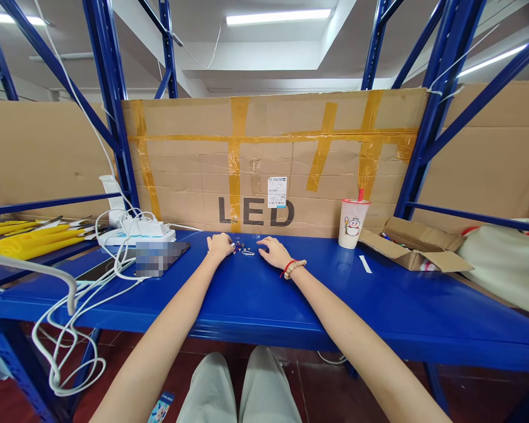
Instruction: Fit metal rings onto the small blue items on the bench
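Observation:
My left hand (pixel 220 245) rests palm down on the blue shelf top (pixel 255 294), fingers bent and partly apart, its right side beside a small cluster of shiny pieces (pixel 238 247). These pieces look like tiny metallic and coloured trinkets, too small to name. A small silvery loop-shaped piece (pixel 247 253) lies just to their right. On the other side, my right hand (pixel 275 252) is open, thumb and fingers apart, nothing visible in it. It wears a beaded bracelet (pixel 296 266) and a red cord. A few clear specks (pixel 256 236) lie behind, between both hands.
At left are white cables (pixel 114 273), a power strip (pixel 152 235), a dark flat device (pixel 176 251) and yellow-handled tools (pixel 39 239). To the right stand a paper cup (pixel 351 226) with a red straw, a white strip (pixel 365 264) and an open cardboard box (pixel 412 247). Cardboard (pixel 194 176) walls the back.

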